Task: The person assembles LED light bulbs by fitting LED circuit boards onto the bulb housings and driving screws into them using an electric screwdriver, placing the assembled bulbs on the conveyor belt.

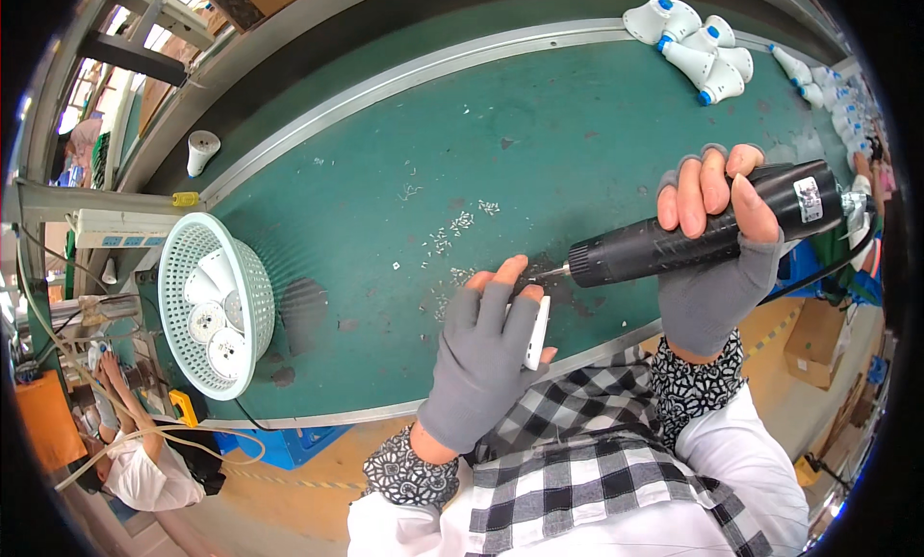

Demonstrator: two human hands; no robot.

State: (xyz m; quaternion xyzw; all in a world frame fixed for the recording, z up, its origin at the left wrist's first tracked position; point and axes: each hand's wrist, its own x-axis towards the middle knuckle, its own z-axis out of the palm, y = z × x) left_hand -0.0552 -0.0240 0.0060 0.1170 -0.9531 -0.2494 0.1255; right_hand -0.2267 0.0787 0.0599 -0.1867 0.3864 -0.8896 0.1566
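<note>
The left hand (483, 353) points forward, back up, fingers bent; the right hand (710, 290) curls into a grip.

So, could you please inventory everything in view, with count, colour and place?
Table: one, green, centre
Driver: one, black, right of centre
Held piece: one, white, by driver tip
Tiny bits: many, pale, table centre
Basket: one, pale green, left
Basket pieces: several, white, inside
Blue-tipped cones: many, white, far right
Lone cone: one, white, far left
Person: one, white top, lower left
Left hand: one, grey glove, holding piece
Right hand: one, grey glove, holding driver
</note>
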